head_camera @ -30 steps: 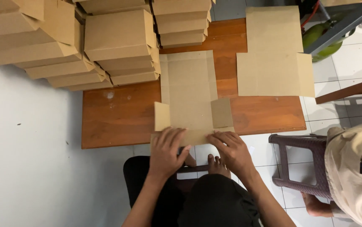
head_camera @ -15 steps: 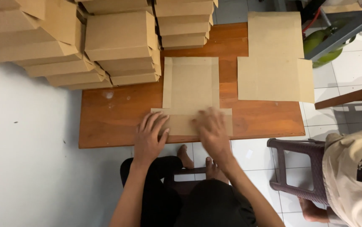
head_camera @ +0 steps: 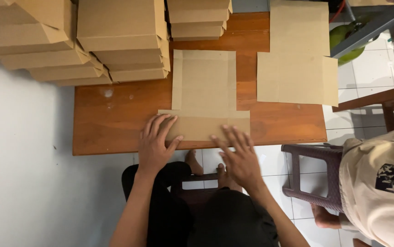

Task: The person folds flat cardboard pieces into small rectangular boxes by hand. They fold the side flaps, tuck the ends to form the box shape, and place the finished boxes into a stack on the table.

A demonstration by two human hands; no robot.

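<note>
A flat brown cardboard box blank (head_camera: 204,87) lies on the wooden table (head_camera: 114,123), its near flap folded over along the table's front edge. My left hand (head_camera: 155,142) rests flat on the left end of that folded flap, fingers spread. Beyond the flap's right part, my right hand (head_camera: 237,153) hovers at the table edge with fingers apart, touching or just off the cardboard. Neither hand grips anything.
Stacks of folded cardboard boxes (head_camera: 119,41) fill the table's far left and back. A pile of flat blanks (head_camera: 297,68) lies at the right. A dark plastic stool (head_camera: 313,176) and another person in a beige shirt (head_camera: 380,187) are at the right.
The near flap was folded over and pressed flat. My right hand has slid off it toward the table's front edge, and my left hand stays pressing the left end.
</note>
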